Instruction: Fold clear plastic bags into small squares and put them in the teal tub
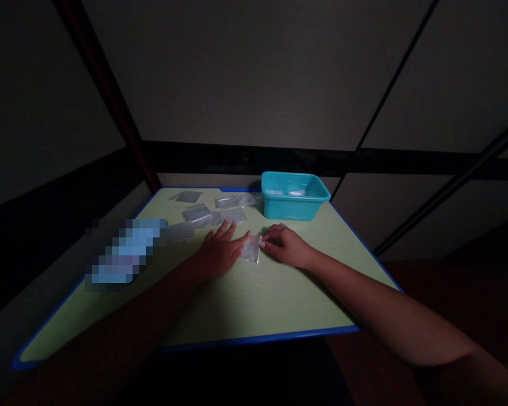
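Head camera: dark grey wall panels (237, 79) with black strips fill the upper frame, and below them, across the centre, stands a pale green table with a blue edge (279, 304). A pixelated light-blue shape (129, 248) covers part of its left side, too masked to identify. Right of the frame's centre, near the far edge, sits a teal rectangular plastic bin (294, 211) with pale pieces inside. Mid-frame, the left hand (224, 251) lies with fingers spread wide; the right hand (292, 246), facing it, has its thumb and fingers drawn into a narrow pinch. Several flat, clear plastic bags (197, 216) lie scattered left of centre. One small clear plastic bag (251, 251) lies at the centre between both hands, fingertips touching either side; whether the right pinch grips its edge, I cannot tell.
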Motion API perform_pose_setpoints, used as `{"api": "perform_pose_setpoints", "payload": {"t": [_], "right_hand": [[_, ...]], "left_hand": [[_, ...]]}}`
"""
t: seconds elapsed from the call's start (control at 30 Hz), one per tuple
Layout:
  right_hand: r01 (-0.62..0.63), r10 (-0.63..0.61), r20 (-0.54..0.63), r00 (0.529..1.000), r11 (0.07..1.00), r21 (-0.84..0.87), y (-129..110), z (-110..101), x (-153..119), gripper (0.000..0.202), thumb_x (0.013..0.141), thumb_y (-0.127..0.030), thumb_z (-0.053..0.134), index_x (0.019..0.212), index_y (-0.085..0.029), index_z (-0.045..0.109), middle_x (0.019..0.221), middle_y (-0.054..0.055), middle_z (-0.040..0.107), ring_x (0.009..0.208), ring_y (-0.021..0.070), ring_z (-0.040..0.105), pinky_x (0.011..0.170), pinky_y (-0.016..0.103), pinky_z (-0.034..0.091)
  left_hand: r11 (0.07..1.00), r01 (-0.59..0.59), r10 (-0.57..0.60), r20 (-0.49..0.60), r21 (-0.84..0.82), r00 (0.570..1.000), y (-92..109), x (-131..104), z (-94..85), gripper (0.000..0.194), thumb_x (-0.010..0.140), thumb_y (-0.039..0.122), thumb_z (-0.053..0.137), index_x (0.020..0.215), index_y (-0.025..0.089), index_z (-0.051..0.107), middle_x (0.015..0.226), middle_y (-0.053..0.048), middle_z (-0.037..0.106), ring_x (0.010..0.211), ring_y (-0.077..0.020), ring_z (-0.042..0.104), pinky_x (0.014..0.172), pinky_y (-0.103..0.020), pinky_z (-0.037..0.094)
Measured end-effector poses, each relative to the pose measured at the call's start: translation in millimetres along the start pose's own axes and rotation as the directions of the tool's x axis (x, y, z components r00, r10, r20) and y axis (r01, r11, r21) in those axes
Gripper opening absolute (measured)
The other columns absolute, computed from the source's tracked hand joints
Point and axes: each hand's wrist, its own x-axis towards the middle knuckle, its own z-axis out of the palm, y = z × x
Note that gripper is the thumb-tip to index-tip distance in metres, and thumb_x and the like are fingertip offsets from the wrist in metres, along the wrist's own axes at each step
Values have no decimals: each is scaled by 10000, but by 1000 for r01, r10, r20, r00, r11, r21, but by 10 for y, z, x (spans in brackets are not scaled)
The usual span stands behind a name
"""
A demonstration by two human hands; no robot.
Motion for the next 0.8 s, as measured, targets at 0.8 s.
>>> {"api": "perform_pose_setpoints", "payload": {"t": [0.8], "right_hand": [[-131,204,-112,972,877,462,38,178,57,159,793,-330,581,759,-189,514,705,-11,572,665,138,517,650,266,413]], "left_hand": [[971,-19,-33,-212,-237,977,-133,176,18,281,846,379,543,985,175,679,1269,-118,614,1312,-286,429,1104,-468,318]]}}
